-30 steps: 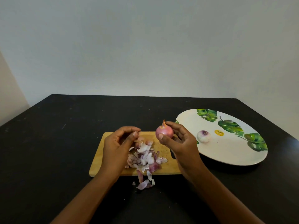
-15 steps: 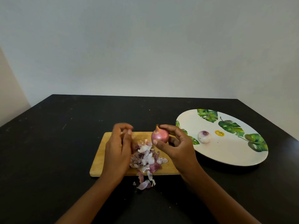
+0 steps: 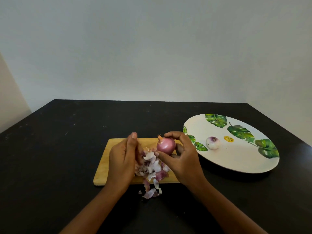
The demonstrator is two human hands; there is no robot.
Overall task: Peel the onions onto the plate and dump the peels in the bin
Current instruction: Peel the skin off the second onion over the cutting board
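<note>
Right hand [image 3: 182, 159]: grasps the onion [image 3: 166, 146], thumb beneath and fingers curled over the top, above the far right part of the board [image 3: 104, 166].
Onion: red skin on, dry tip pointing up and left; unpeeled by the look of it.
Left hand [image 3: 123, 159]: released, fingers fairly straight, edge-on just left of the onion, nothing seen in it.
Peels [image 3: 153, 168]: loose heap on the board between the hands; a few lie past its near edge on the bench [image 3: 67, 149].
Peeled onion [image 3: 213, 143]: one, on the plate [image 3: 236, 162], right of the board.
Bin: not in view.
Step in hand, as judged: stripping the skin. Best done by pinching at the dry tip with the left fingers and pulling down in strips. Turn the onion in the right hand and keep it over the heap, so scraps land on the board, not the bench.
</note>
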